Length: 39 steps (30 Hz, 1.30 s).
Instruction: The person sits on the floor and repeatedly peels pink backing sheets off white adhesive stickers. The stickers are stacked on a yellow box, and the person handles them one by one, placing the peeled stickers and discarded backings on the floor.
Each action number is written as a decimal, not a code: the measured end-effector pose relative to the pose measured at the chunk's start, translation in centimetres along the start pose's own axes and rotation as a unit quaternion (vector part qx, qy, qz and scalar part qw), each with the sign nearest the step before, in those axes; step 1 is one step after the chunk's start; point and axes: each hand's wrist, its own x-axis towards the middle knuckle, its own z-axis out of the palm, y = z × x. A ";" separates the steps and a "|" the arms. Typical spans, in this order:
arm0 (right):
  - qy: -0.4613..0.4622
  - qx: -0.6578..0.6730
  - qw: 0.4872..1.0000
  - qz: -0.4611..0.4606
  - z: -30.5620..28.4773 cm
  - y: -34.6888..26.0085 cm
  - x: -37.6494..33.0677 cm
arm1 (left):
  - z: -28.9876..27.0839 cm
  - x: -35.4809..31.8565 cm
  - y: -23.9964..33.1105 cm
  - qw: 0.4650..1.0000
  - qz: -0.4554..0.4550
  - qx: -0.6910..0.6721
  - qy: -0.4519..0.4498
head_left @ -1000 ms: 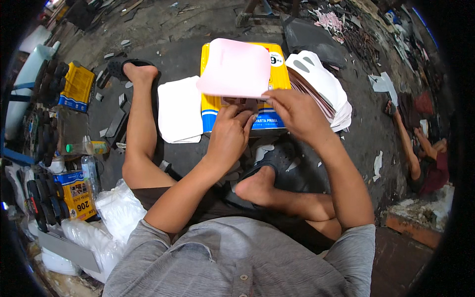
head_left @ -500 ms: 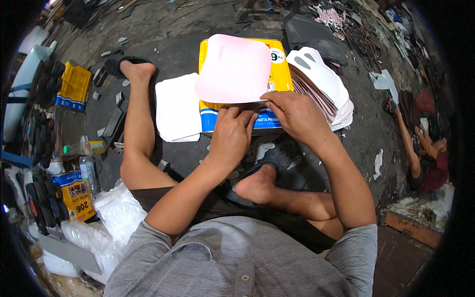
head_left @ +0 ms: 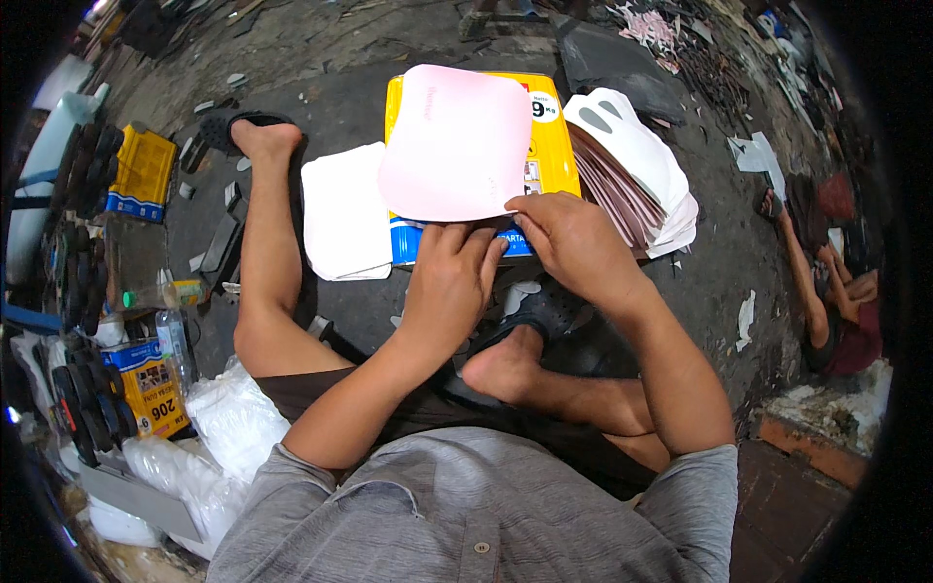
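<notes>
A thin pink sheet with rounded corners lies over a yellow and blue tin in front of me. With thumb and forefinger, my right hand pinches the sheet's near right corner. Close beside it, my left hand is at the near edge, its fingertips hidden beneath the sheet; whether they grip anything cannot be seen. White sheets of similar shape lie left of the tin. On the right, a fanned stack of white and pink sheets has grey ovals on its top piece.
My bare legs and dark clogs frame the tin. To the left are clear plastic bags, another yellow tin and a plastic bottle. Scraps litter the dark floor. Another person sits at the far right.
The pink sheet's near edge has come lower toward me, covering more of the tin's blue band. My right hand keeps its pinch and has shifted slightly left and nearer.
</notes>
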 end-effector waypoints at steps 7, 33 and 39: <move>0.007 -0.016 1.000 0.002 1.4 -0.3 -1.0 | -0.6 -2.3 1.1 0.994 -0.023 0.104 -0.030; 0.386 0.337 0.821 0.250 -6.2 5.7 -3.7 | -2.1 0.4 -20.0 0.947 -0.312 0.074 0.000; 0.445 0.386 0.729 0.347 -5.1 13.4 -7.7 | 3.9 -6.5 -19.0 0.916 -0.247 0.251 -0.191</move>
